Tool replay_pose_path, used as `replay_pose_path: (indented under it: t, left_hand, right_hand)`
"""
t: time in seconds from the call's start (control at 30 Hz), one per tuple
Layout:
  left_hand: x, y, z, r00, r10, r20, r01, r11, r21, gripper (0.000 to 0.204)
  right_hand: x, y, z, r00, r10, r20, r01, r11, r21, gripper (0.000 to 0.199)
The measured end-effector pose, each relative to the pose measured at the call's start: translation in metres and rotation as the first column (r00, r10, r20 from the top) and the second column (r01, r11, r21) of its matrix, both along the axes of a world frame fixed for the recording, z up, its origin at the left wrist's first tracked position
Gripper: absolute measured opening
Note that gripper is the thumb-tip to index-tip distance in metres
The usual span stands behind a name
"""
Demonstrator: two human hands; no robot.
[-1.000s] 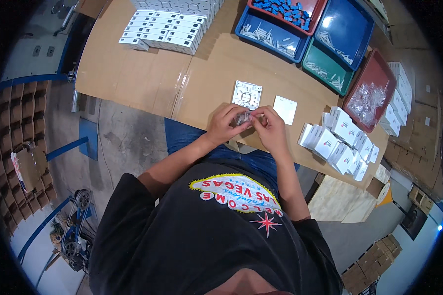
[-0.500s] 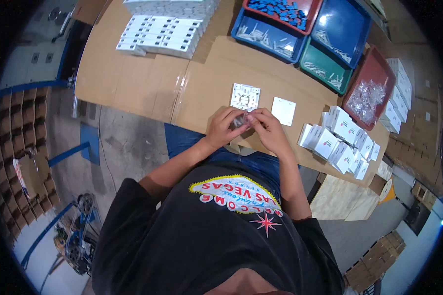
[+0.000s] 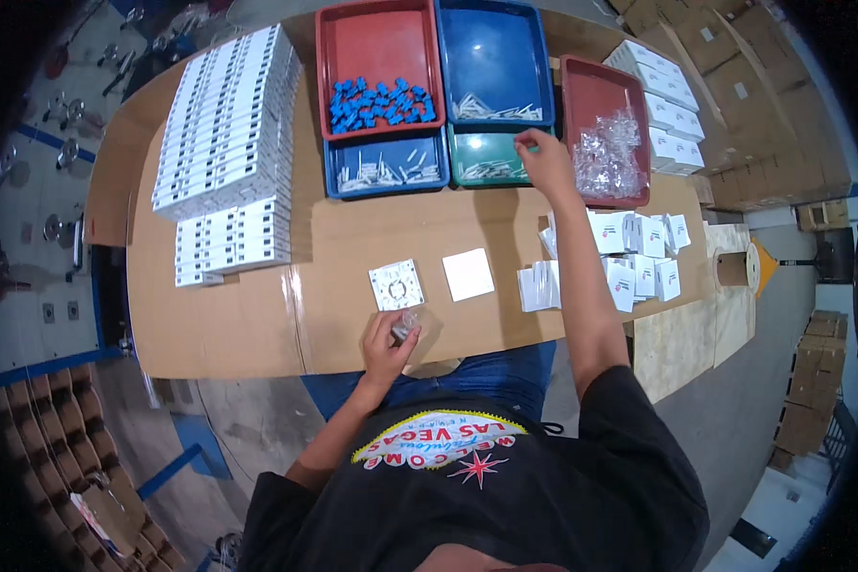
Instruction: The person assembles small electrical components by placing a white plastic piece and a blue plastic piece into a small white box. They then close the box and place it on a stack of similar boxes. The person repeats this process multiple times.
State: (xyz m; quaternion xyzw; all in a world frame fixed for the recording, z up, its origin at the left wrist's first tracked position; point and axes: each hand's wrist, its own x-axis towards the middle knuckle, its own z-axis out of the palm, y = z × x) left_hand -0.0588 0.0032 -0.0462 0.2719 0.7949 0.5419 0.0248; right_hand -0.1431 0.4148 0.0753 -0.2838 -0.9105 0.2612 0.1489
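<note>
My left hand (image 3: 385, 349) is closed round a small transparent plastic bag (image 3: 405, 325) near the front edge of the table. Just beyond it lies a square white plastic base (image 3: 395, 285) with a round pattern in its middle. A plain white square plate (image 3: 468, 275) lies to the right of that base. My right hand (image 3: 547, 164) reaches over the right end of a green tray (image 3: 463, 143) of small white pieces (image 3: 494, 170). Its fingers are bent together in a pinch; whatever is between them is too small to make out.
Blue connectors (image 3: 381, 103) fill part of a red tray (image 3: 377, 33). Two blue trays (image 3: 494, 57) hold white pieces, and another red tray (image 3: 582, 81) holds transparent bags. White box stacks (image 3: 224, 124) stand at left; small white boxes (image 3: 624, 272) sit beneath my right forearm.
My hands were together by the white base; the right one has moved away, forward and right, to the green tray. The left keeps the bag. The whole view has shifted toward the trays.
</note>
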Motion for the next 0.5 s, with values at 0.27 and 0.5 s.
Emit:
replay_pose_path:
  t: [0.27, 0.5]
  left_hand:
    - [-0.001, 0.001, 0.004, 0.999, 0.002, -0.034, -0.002, 1.0, -0.013, 0.034]
    - [0.0, 0.0, 0.004, 1.0, 0.012, -0.027, -0.013, 0.999, -0.029, 0.032]
  right_hand:
    - [-0.095, 0.068, -0.031, 0.938, -0.201, 0.284, 0.155, 0.972, 0.177, 0.027]
    - [-0.127, 0.07, -0.03, 0.858, -0.331, 0.392, 0.309, 0.944, 0.119, 0.034]
